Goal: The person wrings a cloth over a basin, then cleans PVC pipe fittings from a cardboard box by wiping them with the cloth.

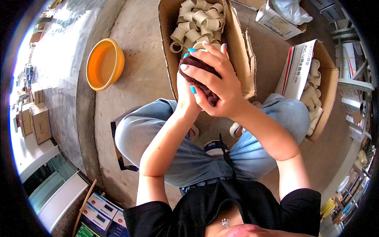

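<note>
Over the near end of an open cardboard box [235,47], both hands are closed together around a dark brown cloth [203,71]. My right hand [223,81] wraps over it from the right, its fingers bent and the blue and white nails showing. Beneath and to the left, my left hand [186,93] presses against the cloth; most of its fingers are hidden. A cream pipe fitting [201,44] shows just beyond the fingertips; I cannot tell whether it is held or lies in the box. Many cream elbow pipe fittings [192,35] fill the box.
An orange plastic basin [106,65] is on the concrete floor at left. Another cardboard box [294,71] with pipe fittings stands beside my right knee. Farther back is a white box [278,23] with a plastic bag [292,11]. Shelving [355,85] lines the right side.
</note>
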A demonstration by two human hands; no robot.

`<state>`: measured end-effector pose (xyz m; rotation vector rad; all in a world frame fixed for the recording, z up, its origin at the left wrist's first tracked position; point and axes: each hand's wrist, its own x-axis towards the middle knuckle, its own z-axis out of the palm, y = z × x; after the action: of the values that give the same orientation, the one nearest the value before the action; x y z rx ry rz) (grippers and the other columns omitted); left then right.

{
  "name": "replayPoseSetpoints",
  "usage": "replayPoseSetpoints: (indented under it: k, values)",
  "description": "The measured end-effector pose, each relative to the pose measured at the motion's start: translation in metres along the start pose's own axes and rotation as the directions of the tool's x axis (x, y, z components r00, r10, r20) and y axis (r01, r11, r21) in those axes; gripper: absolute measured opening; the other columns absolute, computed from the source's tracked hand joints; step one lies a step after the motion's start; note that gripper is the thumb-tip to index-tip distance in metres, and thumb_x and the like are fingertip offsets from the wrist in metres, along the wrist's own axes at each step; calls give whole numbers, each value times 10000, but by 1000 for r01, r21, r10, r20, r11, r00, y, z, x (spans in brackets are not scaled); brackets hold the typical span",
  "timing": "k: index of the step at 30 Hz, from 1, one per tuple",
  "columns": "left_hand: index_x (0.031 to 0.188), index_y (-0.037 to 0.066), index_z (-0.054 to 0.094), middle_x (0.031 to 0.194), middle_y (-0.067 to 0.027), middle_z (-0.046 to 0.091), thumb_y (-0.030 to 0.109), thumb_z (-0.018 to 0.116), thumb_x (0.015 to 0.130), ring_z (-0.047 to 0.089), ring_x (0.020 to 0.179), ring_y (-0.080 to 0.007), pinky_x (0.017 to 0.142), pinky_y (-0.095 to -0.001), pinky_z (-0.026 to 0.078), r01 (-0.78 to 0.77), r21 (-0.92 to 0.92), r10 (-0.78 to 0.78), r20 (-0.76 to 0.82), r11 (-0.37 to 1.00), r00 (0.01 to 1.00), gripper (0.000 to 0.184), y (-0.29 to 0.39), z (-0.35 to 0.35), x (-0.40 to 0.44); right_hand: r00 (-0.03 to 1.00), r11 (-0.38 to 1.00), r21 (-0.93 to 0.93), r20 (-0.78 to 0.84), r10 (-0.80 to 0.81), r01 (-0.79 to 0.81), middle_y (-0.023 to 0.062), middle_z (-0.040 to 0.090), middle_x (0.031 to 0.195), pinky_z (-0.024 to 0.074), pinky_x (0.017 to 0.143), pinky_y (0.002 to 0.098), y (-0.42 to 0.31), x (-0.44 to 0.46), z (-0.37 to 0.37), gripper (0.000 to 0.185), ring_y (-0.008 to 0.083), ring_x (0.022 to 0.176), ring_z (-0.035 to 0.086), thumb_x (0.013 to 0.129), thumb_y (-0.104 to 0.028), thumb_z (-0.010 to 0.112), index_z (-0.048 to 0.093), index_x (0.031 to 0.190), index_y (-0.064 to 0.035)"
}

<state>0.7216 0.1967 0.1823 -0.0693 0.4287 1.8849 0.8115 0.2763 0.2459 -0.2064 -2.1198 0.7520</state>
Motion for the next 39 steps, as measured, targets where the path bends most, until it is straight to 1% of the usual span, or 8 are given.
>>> replayPoseSetpoints:
  k: [3,5,9,11,13,21,37,39]
  values:
    - [1247,97,401,1278,-133,406,403,299,901,393,1196,-257,1014,-376,305,6,333,20,-75,943,997,473,-3,55,-1,994,989,134,-74,77,-66,180,540,1102,290,999,433,4,0,2,364,367,1139,441,657,-10,525,587,1014,-35]
    - [1192,-1,427,1185,-175,483,324,213,892,466,1124,-276,979,-395,359,32,197,9,-203,980,979,491,-3,65,8,980,950,274,-85,180,-151,186,543,1104,308,987,414,9,0,-1,355,339,1147,449,679,5,493,565,1027,-5]
    - [1005,57,523,950,-103,579,310,346,843,559,889,-233,820,-356,444,34,290,69,-336,956,939,349,-3,74,2,957,946,260,-165,240,-193,138,583,1050,229,1032,410,11,1,-5,313,316,1105,496,692,-52,496,586,991,-64]
    - [946,57,539,880,-87,591,293,391,824,564,821,-220,767,-346,452,9,298,103,-358,954,928,304,2,59,7,926,923,188,-110,360,-336,89,593,1057,43,1063,453,17,-6,-8,332,311,1167,450,721,-61,468,569,1037,-77]
    - [937,65,543,865,-83,592,290,408,823,566,798,-215,753,-343,454,-3,220,53,-226,976,973,286,8,50,9,922,898,282,-95,375,-336,106,585,1077,53,1063,453,23,-7,-7,350,317,1175,442,733,-71,464,559,1070,-80]
    - [1087,56,503,1021,-120,555,307,306,865,552,947,-215,827,-338,450,-105,449,233,-241,887,942,389,-5,85,-3,996,999,45,80,-33,29,177,502,1189,228,1031,472,-10,-4,0,388,374,1208,381,704,-31,471,576,1078,-44]
    - [969,78,534,920,-79,578,333,335,874,566,849,-191,785,-324,456,19,92,4,-249,996,968,336,0,54,0,996,970,226,-54,-76,87,168,586,1042,334,975,446,7,0,-8,313,337,1035,543,610,24,458,608,875,-47]
    - [1088,73,500,1023,-100,548,331,326,878,541,966,-223,872,-372,432,59,28,-60,26,998,998,375,6,29,3,996,967,245,-75,-51,68,178,586,1035,330,979,441,7,0,-10,312,338,1035,543,614,25,451,605,877,-41]
